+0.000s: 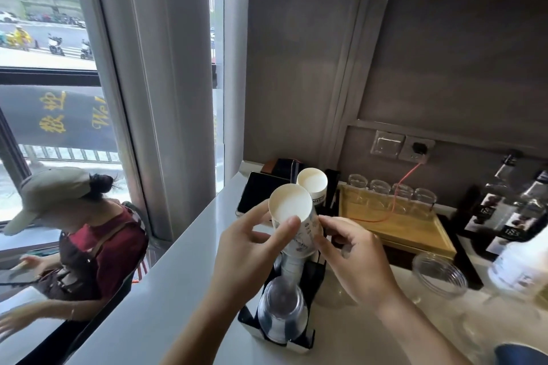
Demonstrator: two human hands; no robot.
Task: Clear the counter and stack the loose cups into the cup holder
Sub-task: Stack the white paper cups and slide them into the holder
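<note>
- Both hands pinch an upturned white printed paper cup (296, 216) atop the middle stack in the black slotted cup holder (311, 275): left hand (252, 249) at its base rim, right hand (353, 255) on its wall.
- Stacking step in hand.
- Next: press the cup squarely down, then let go.

Bottles (516, 216) cut off; labels blurred

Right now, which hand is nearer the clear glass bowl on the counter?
Right. The right hand holds the paper cup just left of the glass bowl; the left hand is farther left.
</note>
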